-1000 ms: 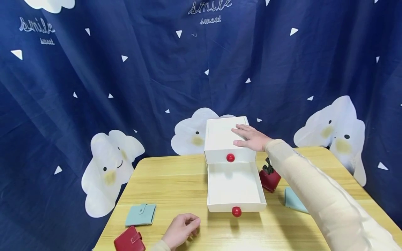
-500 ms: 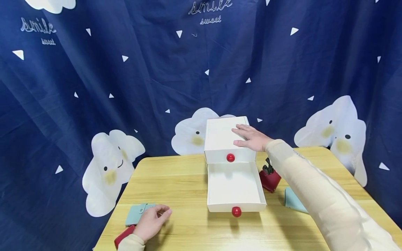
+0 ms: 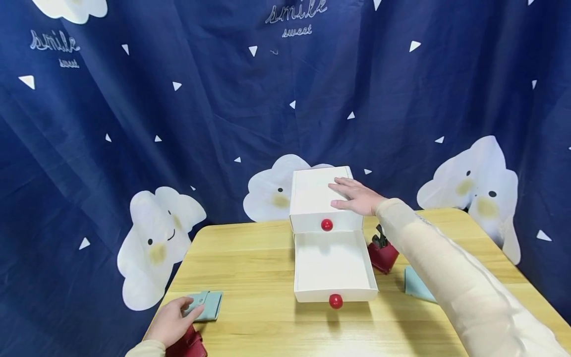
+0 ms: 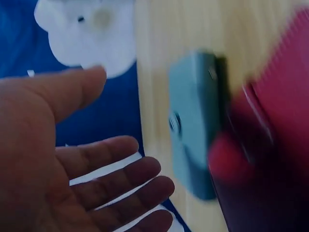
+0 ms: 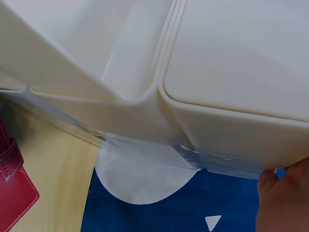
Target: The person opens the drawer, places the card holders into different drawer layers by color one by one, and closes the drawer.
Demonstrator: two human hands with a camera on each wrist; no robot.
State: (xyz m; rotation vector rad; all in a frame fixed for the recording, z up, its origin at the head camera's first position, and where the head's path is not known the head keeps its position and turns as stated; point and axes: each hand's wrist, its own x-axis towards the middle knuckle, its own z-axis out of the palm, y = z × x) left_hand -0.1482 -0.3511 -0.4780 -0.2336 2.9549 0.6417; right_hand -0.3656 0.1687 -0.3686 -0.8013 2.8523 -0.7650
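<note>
At the lower left of the head view, the left hand [image 3: 171, 320], fingers loosely parted and holding nothing, was near a light-blue snap wallet [image 3: 211, 305] and a red strap wallet [image 3: 190, 344]. Right of centre, the right hand [image 3: 359, 197] rested, fingers spread, on a white drawer box [image 3: 312, 196], its lower drawer [image 3: 334, 267] extended.

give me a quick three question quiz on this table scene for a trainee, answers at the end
1. True or false: the right hand rests on top of the white box.
2. Which drawer is pulled out: A, upper; B, lower?
3. Which two things lie nearest the left hand?

Key:
1. True
2. B, the lower drawer
3. The light-blue wallet and the red wallet
</note>
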